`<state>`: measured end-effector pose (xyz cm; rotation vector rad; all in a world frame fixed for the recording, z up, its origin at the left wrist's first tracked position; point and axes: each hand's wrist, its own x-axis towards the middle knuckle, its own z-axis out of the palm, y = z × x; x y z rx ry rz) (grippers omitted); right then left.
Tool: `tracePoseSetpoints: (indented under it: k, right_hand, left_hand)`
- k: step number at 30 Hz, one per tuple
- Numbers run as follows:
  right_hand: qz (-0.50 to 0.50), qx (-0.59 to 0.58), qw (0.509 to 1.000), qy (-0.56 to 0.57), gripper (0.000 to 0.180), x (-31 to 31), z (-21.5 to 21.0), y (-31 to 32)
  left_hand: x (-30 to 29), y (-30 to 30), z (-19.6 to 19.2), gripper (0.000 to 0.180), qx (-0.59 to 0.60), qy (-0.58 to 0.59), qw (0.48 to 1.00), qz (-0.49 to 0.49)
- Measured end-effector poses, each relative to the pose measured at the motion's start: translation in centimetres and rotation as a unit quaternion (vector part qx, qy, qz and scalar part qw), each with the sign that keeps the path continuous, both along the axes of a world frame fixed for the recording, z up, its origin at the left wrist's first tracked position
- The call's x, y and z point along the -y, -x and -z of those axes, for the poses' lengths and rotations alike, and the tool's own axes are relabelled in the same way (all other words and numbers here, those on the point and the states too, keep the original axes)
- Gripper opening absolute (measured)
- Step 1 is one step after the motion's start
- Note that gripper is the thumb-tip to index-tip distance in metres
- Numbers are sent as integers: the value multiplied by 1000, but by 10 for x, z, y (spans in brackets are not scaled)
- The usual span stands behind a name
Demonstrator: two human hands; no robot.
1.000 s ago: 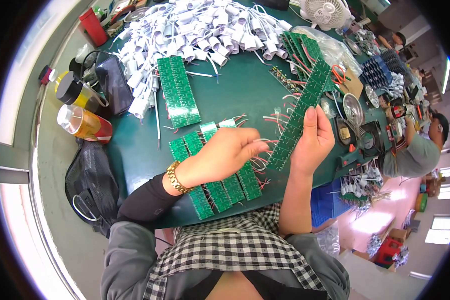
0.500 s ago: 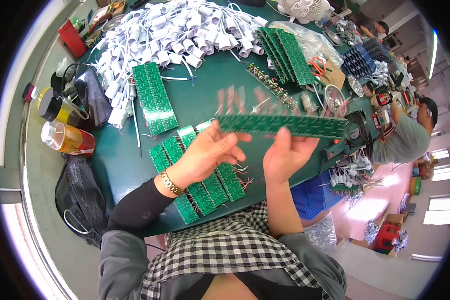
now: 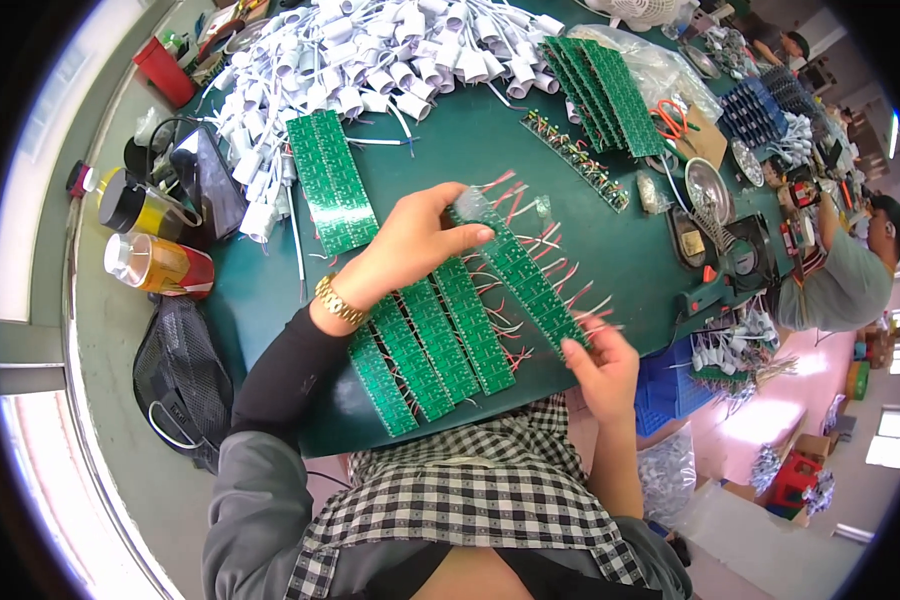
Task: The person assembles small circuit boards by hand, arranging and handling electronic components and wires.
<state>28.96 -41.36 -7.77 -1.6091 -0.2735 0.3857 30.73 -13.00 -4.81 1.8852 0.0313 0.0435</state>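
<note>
A long green circuit board strip (image 3: 525,280) slants between my two hands, with red and white wires sticking out along its right edge. My left hand (image 3: 425,235) pinches its upper end, thumb on top. At its lower end, my right hand (image 3: 602,368) grips it between thumb and fingers. Just left of it, several similar wired strips (image 3: 425,340) lie side by side on the green table (image 3: 260,330). My left forearm crosses over their far ends and hides part of them. A wider green circuit board panel (image 3: 330,185) lies beyond my left hand.
White lamp sockets with cords (image 3: 380,60) are heaped at the back. Stacked green panels (image 3: 605,95), orange-handled scissors (image 3: 673,120), a component-filled strip (image 3: 575,160) and a soldering stand (image 3: 740,260) are at the right. Bottles (image 3: 158,265) and a phone (image 3: 205,180) line the left. A co-worker (image 3: 840,270) sits far right.
The strip has turned from nearly level and edge-on to a slant with its face up. My left hand now grips its upper end, and my right hand has moved down to its lower end.
</note>
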Motion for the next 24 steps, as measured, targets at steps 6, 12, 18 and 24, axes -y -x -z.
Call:
tracePoseSetpoints:
  k: [6,12,18,24]
  right_hand:
    - [-47,-38,988,142,40,0,16,16]
    - [-38,-62,988,136,65,-8,8,15]
    - [-2,-36,999,21,67,-13,7,17]
    - [-74,10,986,150,55,-14,7,12]
  left_hand:
    - [8,-15,29,39,-2,-316,946,72]
    - [3,-10,28,44,4,-283,959,9]
    - [2,-13,18,46,31,-270,962,-27]
    - [2,5,41,40,91,-386,917,-34]
